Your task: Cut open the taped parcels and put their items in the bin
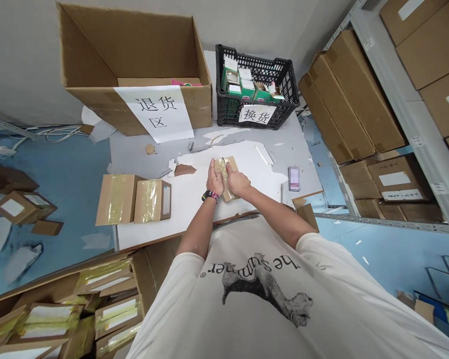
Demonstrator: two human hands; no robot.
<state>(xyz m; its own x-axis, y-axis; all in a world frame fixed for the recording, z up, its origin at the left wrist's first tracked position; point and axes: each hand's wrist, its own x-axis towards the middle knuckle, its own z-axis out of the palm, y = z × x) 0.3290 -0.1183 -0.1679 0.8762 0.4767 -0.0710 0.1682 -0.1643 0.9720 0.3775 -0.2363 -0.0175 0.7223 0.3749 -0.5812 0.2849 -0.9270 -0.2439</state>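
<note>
My left hand (214, 178), with a dark patterned wristband, and my right hand (238, 182) both press on a small cardboard box wrapped in clear tape (225, 178). The box lies on a white board (194, 209) and is partly hidden by my fingers. To the left of my hands, two larger tape-wrapped cardboard boxes (115, 200) (152, 201) lie side by side on the same board, the nearer one with a white label.
Behind the board stand an open cardboard carton (134, 55) with a paper sign and a black plastic crate (256, 87) holding small boxes. A pink-and-white card (294, 178) lies to the right. Shelves of cartons (359, 99) stand right; packed boxes (60, 319) lie lower left.
</note>
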